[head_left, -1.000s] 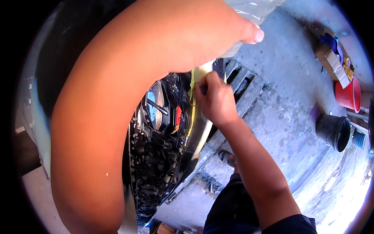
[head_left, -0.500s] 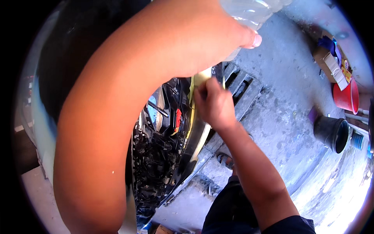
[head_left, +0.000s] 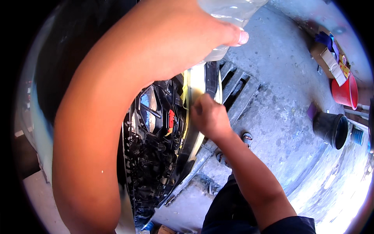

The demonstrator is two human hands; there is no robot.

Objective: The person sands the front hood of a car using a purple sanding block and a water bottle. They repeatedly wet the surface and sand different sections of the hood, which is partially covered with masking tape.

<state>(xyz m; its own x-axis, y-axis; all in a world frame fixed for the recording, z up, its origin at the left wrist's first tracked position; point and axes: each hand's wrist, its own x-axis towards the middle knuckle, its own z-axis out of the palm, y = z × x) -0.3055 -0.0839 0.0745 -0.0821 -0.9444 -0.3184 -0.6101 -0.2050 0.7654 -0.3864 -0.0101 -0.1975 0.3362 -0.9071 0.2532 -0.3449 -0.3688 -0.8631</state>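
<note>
A translucent plastic bottle (head_left: 237,13) is gripped by my left hand (head_left: 212,33) at the top of the view, over the far end of a vehicle's front edge. Its top is cut off by the frame, and only the thumb shows clearly. My right hand (head_left: 212,117) is closed and pressed against a pale strip of bodywork (head_left: 198,78) bordered with yellow tape (head_left: 185,117). A blurred yellowish patch shows at its knuckles; what the fingers hold is hidden. Left of this hand lies the open black front bay (head_left: 152,163) with a headlamp (head_left: 150,109).
A slotted drain cover (head_left: 237,91) lies in the concrete floor beside the vehicle. Farther right stand a black bucket (head_left: 330,130), a red bucket (head_left: 344,91) and a cardboard box (head_left: 327,62). My sandalled feet (head_left: 246,138) are close to the vehicle's edge.
My right hand has slid nearer along the pale strip, baring more of its far part. My left hand and the bottle sit farther left in the view, which has shifted slightly.
</note>
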